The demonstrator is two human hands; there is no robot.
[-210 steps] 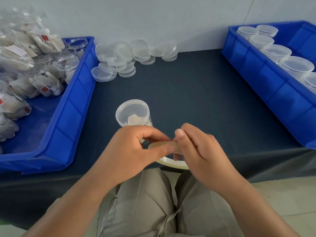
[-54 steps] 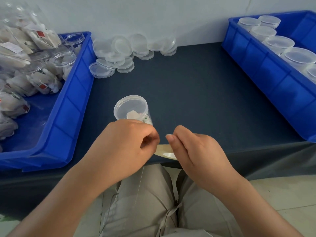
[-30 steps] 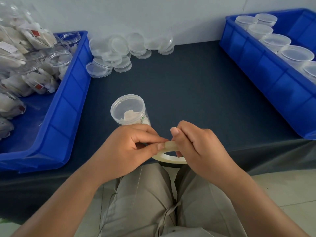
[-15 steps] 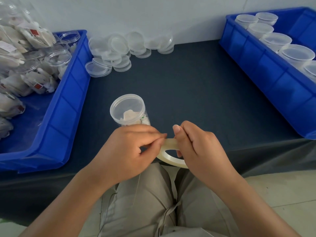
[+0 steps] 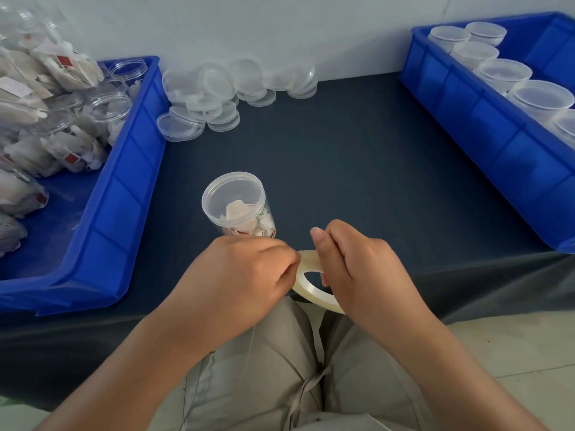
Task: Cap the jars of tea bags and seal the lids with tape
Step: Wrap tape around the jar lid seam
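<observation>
At lower centre the right hand [image 5: 357, 269] grips the tape [image 5: 308, 260] roll on edge, the left hand [image 5: 245, 272] pinches its top, seemingly the free end, and the capped jar [image 5: 234, 200] stands upright on the surface just above the left hand, the nearer one.

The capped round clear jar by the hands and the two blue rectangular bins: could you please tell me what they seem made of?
Capped round clear jar: looks like thin, glossy transparent plastic; the tea bags show through lid and wall. Blue rectangular bins: probably opaque moulded plastic, smooth, softly shiny, with ribbed walls.
</observation>
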